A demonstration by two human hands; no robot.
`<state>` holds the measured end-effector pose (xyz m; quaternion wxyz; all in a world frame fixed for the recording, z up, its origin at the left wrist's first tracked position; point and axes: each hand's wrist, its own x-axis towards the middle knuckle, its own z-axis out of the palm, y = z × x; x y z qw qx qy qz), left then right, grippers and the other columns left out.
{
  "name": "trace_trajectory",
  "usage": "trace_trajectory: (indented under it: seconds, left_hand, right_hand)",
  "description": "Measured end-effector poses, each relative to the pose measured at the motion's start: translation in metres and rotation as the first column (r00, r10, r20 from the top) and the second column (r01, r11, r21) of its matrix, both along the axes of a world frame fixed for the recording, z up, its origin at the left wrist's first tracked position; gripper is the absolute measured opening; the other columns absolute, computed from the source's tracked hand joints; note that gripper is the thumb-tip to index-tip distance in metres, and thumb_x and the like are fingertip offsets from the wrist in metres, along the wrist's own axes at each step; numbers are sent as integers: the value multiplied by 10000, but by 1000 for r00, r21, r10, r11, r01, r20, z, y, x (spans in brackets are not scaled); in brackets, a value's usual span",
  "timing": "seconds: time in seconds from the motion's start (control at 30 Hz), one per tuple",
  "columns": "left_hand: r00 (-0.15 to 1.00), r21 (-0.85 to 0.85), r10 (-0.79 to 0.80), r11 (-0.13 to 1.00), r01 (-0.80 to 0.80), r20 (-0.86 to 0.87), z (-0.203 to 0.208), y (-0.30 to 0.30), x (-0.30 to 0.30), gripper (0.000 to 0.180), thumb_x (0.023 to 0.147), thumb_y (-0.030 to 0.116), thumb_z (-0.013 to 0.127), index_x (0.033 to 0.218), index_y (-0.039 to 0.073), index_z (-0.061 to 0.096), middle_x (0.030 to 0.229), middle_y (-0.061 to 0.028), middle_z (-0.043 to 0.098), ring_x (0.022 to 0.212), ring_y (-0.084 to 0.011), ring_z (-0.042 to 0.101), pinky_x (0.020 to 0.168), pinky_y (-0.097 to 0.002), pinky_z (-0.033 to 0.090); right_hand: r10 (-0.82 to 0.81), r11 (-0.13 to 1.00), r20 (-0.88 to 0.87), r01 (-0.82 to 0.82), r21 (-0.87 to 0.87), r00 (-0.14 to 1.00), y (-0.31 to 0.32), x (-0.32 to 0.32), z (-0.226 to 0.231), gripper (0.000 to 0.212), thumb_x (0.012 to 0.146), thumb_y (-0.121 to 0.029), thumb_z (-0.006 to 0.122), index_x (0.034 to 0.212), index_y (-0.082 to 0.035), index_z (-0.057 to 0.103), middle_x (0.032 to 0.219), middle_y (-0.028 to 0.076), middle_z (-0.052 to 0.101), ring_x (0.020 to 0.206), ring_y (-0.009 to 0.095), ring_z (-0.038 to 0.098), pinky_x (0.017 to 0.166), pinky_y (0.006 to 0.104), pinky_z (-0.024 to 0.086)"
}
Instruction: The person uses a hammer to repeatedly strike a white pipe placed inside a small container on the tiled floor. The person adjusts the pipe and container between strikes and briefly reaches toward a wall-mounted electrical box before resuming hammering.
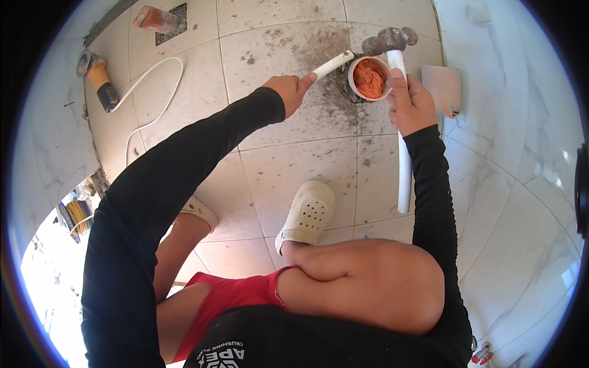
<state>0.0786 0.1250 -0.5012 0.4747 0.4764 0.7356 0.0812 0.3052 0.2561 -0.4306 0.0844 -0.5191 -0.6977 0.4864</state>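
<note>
My left hand (287,93) is closed around a short white round rod (333,64). One end of the rod points toward the opening of a pipe in the floor; its other end is hidden in my fist. My right hand (412,103) grips a hammer by its white handle (404,172), high up near the head. The worn, rust-brown hammer head (390,40) is just above the pipe's rim. An orange cloth-like wad (370,78) fills the white-rimmed pipe (354,91). Broken, dusty floor surrounds the pipe.
An angle grinder (99,78) lies by the left wall, its white cord (161,113) looping over the tiles. A reddish pipe (153,19) sticks up from a square cutout at far left. A pinkish piece (443,86) rests by the right marble-look wall (521,147). Grit speckles the floor.
</note>
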Motion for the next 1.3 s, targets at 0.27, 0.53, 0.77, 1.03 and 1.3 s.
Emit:
trace_trajectory:
  seconds: [0.27, 0.53, 0.77, 1.03, 1.3]
  left_hand:
    - [999, -44, -35, 999, 33, -41, 10, 11, 6, 801, 1026, 616, 171, 814, -16, 615, 689, -206, 623, 699, -403, 627, 749, -480, 507]
    - [975, -27, -176, 984, 174, -138, 17, 27, 5, 799, 1034, 594, 169, 738, 0, 614, 635, -185, 612, 650, -389, 627, 717, -481, 518]
    - [961, -4, -204, 978, 207, -184, 18, 24, 7, 840, 1019, 631, 163, 733, -20, 612, 601, -181, 586, 594, -345, 629, 658, -460, 531]
    - [999, -236, -48, 971, 49, 9, 40, 37, -6, 852, 994, 684, 191, 731, -32, 572, 602, -174, 549, 477, -292, 559, 579, -434, 516]
    - [988, 115, -70, 990, 86, -140, 62, -82, -37, 431, 1038, 443, 435, 960, 29, 524, 584, -184, 554, 577, -418, 601, 550, -486, 458]
  right_hand:
    - [-5, 995, 26, 7, -98, 1000, -5, 7, -11, 553, 996, -531, 508, 954, 12, 610, 635, 12, 530, 539, 105, 515, 520, 280, 430]
    - [78, 945, -93, -44, 325, 993, 8, -14, -2, 473, 998, -490, 541, 963, -19, 570, 630, -19, 474, 501, 83, 446, 458, 246, 367]
    - [189, 897, 291, -285, 338, 938, -1, -27, -14, 547, 1000, -515, 462, 1093, 6, 605, 879, 251, 663, 888, 453, 633, 787, 472, 503]
    - [23, 924, 81, -52, 380, 996, -17, 12, -4, 451, 998, -445, 523, 1024, -4, 615, 839, 230, 669, 802, 421, 658, 707, 439, 510]
    - [-374, 829, 359, 135, 543, 855, -127, 130, -54, 345, 977, -393, 574, 1106, -73, 584, 748, 172, 666, 666, 386, 664, 582, 457, 508]
